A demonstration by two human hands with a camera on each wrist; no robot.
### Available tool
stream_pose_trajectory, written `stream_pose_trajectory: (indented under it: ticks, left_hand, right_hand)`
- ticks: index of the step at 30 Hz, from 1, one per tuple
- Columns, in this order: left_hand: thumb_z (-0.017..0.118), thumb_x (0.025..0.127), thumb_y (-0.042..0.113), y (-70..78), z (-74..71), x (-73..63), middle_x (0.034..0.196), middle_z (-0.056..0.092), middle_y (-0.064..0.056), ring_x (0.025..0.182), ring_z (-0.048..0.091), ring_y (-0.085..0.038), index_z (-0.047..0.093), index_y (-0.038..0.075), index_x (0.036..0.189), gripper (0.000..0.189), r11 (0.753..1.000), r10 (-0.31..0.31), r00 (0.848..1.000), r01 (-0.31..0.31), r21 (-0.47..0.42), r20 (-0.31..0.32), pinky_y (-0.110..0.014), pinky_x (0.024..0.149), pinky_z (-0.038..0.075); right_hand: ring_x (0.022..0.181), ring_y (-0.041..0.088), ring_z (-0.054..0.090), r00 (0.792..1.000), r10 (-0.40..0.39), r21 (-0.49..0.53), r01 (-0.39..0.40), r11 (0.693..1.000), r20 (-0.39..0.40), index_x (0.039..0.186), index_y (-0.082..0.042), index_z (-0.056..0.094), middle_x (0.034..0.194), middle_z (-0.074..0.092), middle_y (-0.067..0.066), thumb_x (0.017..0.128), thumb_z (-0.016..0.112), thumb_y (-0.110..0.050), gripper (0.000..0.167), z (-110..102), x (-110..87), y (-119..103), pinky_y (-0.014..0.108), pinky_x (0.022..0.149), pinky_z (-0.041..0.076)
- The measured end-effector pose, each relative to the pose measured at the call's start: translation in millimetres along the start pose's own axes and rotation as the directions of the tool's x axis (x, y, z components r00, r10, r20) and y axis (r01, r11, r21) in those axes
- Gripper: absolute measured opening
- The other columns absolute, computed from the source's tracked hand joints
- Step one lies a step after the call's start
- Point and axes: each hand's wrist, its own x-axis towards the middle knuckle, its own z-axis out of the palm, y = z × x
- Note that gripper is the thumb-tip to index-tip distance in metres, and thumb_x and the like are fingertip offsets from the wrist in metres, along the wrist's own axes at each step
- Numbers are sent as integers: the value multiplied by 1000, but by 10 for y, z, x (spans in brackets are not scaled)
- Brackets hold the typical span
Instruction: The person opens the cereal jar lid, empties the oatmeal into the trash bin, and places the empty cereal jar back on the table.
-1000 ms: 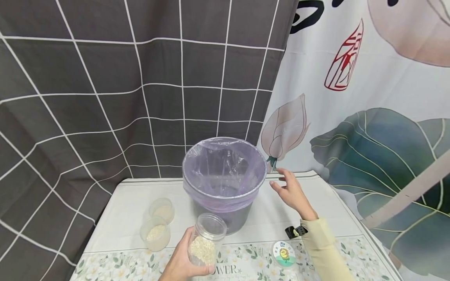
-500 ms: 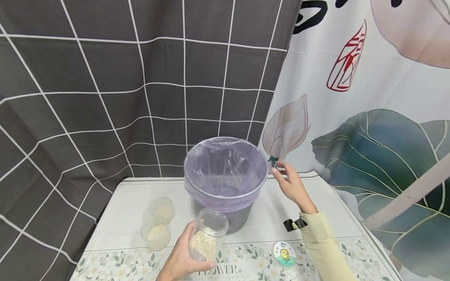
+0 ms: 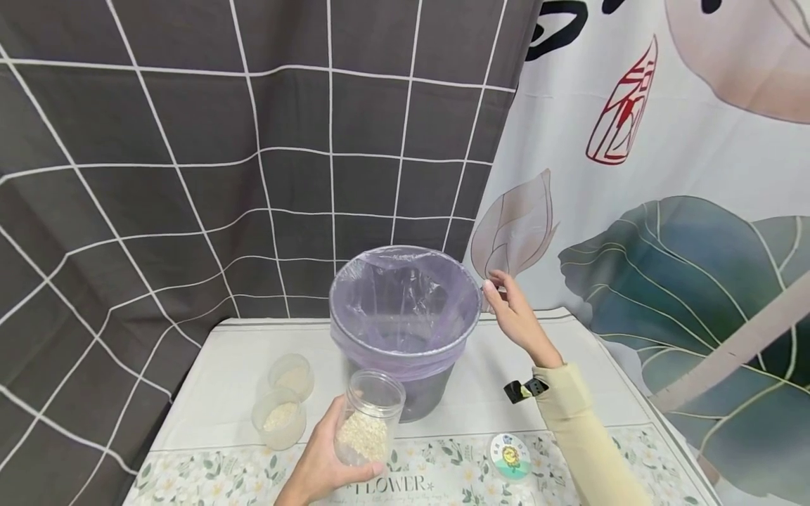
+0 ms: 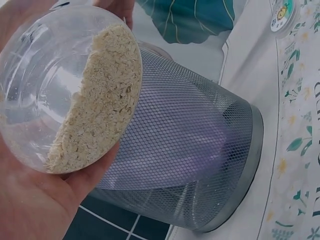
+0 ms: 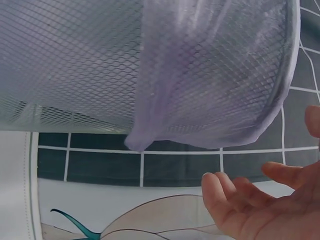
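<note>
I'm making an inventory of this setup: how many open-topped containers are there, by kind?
Clear jar, held in the left hand: 1
Small translucent tubs: 2
Mesh bin with purple liner: 1
Total: 4

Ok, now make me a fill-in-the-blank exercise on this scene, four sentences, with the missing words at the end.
1. The left grip holds the jar, while the right grip holds ____.
2. The bag lining the bin is coloured ____.
3. In the head view, ____ cups stand left of the bin on the table.
4. In the head view, the disc lies to the ____ of the jar.

Missing words: nothing; purple; two; right.
</note>
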Motion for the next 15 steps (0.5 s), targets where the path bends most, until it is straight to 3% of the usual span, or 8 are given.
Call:
stream_pose_trajectory:
  ticks: [3,6,12,15]
  left_hand:
    - [84,59,32,-2,-32,20,124,53,5,109,53,-22,36,22,136,92,998,56,998,-57,15,9,-37,92,45]
    - [84,59,31,12,-51,25,124,53,3,109,53,-23,36,21,136,92,998,56,998,-56,0,11,-35,91,45]
    - [85,59,30,33,-83,18,123,53,5,108,53,-17,36,24,135,91,995,92,996,-92,50,-4,-34,89,46]
    - [85,57,30,56,-102,15,121,54,8,107,54,-14,36,27,134,92,995,77,997,-76,61,-18,-33,90,46]
  right_hand:
    - [113,43,45,1000,-7,-17,7,1000,9,138,3,30,131,39,28,98,39,-25,49,-8,47,-6,54,92,40]
    - [115,44,42,1000,-8,-9,8,1000,18,139,5,27,132,37,31,98,39,-22,50,-5,83,-22,56,95,36]
    - [120,38,42,1000,-18,16,18,1000,18,142,-2,23,135,36,26,99,31,-34,54,28,153,-122,51,99,36]
    - [118,38,44,999,-34,24,34,999,23,141,-3,26,134,35,24,98,33,-37,55,53,198,-158,51,97,38]
